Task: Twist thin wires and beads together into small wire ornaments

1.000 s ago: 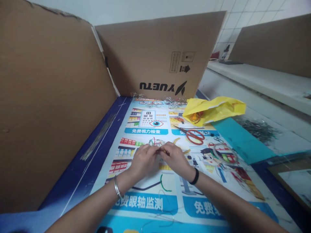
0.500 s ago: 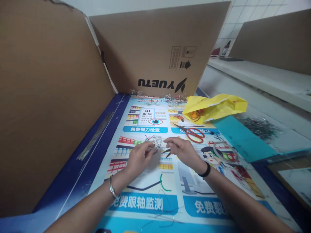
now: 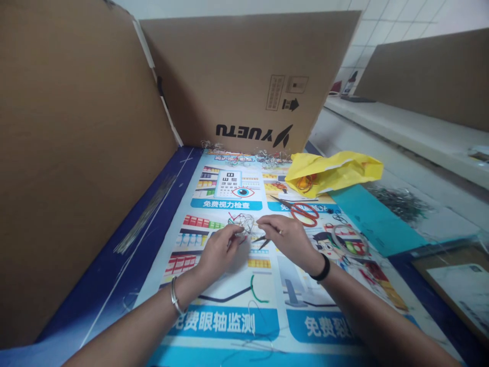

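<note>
My left hand (image 3: 221,250) pinches the near side of a small, rounded tangle of thin silvery wire (image 3: 244,222) with a red strip at its upper left. Close on its right, the closed fingers of my right hand (image 3: 284,234) meet the edge of the wire ball. From under that palm stick out the parted, dark, pointed tips of a tool (image 3: 262,241); its handles are hidden, so pliers or scissors I cannot tell. Red-handled scissors (image 3: 304,214) lie on the printed sheet just beyond my right hand.
Straight wires (image 3: 147,214) lie along the blue strip at left. A yellow bag (image 3: 336,171), a coil of clear line (image 3: 349,239) and a heap of wire bits (image 3: 399,204) sit to the right. Cardboard panels (image 3: 244,76) stand behind and left. Loose wires (image 3: 255,344) lie nearest me.
My right hand has turned slightly, its fingers now closer against the wire ball's right side. The left hand keeps its pinch. The camera view has shifted a little.
</note>
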Available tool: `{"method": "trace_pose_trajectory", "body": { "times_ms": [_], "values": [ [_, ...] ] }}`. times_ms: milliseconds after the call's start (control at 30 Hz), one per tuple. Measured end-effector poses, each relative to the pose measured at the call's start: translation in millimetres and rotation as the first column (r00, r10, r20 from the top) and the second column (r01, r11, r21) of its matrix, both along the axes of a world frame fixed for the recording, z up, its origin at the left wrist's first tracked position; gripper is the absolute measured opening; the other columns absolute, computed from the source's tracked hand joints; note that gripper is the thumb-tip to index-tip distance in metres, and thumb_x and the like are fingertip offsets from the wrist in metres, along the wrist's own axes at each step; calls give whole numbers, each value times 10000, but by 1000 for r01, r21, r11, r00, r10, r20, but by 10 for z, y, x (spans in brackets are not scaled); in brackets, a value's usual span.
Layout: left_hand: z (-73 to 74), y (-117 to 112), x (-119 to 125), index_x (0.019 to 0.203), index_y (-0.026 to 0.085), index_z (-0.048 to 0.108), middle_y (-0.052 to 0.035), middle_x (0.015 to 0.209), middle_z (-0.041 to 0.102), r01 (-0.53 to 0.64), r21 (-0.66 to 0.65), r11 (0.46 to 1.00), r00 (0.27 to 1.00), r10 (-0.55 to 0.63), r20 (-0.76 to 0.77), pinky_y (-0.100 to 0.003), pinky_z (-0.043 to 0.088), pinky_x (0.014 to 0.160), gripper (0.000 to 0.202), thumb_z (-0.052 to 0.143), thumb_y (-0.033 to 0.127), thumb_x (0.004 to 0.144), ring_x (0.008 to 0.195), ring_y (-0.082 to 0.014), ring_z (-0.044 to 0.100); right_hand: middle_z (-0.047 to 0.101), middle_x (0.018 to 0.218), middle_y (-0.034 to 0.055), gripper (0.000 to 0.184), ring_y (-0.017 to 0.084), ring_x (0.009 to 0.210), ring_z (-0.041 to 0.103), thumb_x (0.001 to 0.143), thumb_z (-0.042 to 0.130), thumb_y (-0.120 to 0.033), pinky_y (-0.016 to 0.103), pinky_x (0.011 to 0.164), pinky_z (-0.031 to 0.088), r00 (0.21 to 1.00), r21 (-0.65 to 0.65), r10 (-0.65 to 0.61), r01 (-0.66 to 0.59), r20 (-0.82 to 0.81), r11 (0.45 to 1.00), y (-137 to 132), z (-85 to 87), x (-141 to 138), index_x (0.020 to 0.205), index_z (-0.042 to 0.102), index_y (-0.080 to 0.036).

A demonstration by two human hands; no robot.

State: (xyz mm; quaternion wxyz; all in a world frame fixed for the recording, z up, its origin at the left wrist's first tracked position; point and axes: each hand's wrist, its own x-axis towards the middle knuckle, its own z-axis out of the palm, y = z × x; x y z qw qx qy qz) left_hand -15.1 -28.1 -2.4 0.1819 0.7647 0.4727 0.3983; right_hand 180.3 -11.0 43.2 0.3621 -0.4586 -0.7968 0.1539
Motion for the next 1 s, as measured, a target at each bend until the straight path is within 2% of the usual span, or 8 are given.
{"method": "trace_pose_trajectory", "body": {
  "times_ms": [133,267,467,633,767,867,1000],
  "values": [
    [-16,-4,-3,971,211,549,-23,923,678,10,1,1000,1000,-10,13,-274,503,731,170,481,127,840,825,-146,638,709,885,22,198,156,823,656,840,484,-153,263,769,502,999,48,12,-14,46,999,61,47,-94,880,669,-210],
    [-42,-5,-7,974,212,539,-23,926,677,11,-9,1000,999,-10,33,-279,506,740,183,465,111,840,846,-149,637,693,845,25,206,157,813,631,853,469,-139,261,740,482,987,8,53,-55,151,998,76,69,-236,851,663,-207],
    [-10,-8,-1,943,211,526,-15,863,667,9,-4,1000,998,-9,67,-269,508,706,165,475,103,829,792,-142,636,660,841,48,226,162,842,600,901,428,-189,251,736,455,944,3,35,-38,328,999,38,-67,-329,857,649,-199],
    [23,-16,5,952,212,517,-10,881,664,28,-42,999,996,-24,84,-260,506,714,174,472,94,833,802,-131,632,642,858,63,211,169,779,601,880,432,-127,240,633,427,849,16,-2,-8,528,1000,-40,-74,-327,953,617,-197],
    [19,-13,6,958,206,514,-19,884,666,30,-10,999,998,-29,47,-274,509,708,196,466,73,821,806,-145,635,629,854,72,207,193,757,591,836,457,-67,265,601,409,777,84,-23,-38,629,996,-93,-44,-350,934,602,-177],
    [17,-13,3,947,204,519,-24,863,674,9,7,1000,1000,-9,5,-286,511,683,174,469,91,824,778,-159,639,630,849,70,195,187,758,592,845,453,-76,262,613,412,796,100,-33,-34,604,994,-76,-93,-352,904,610,-176],
    [3,-22,-14,947,213,546,-30,865,683,-47,55,997,998,50,-40,-304,513,700,162,469,123,836,783,-171,641,642,847,54,192,167,792,605,897,432,-170,244,669,432,899,62,-32,5,436,998,-20,-202,-331,890,623,-192]
  ]
}}
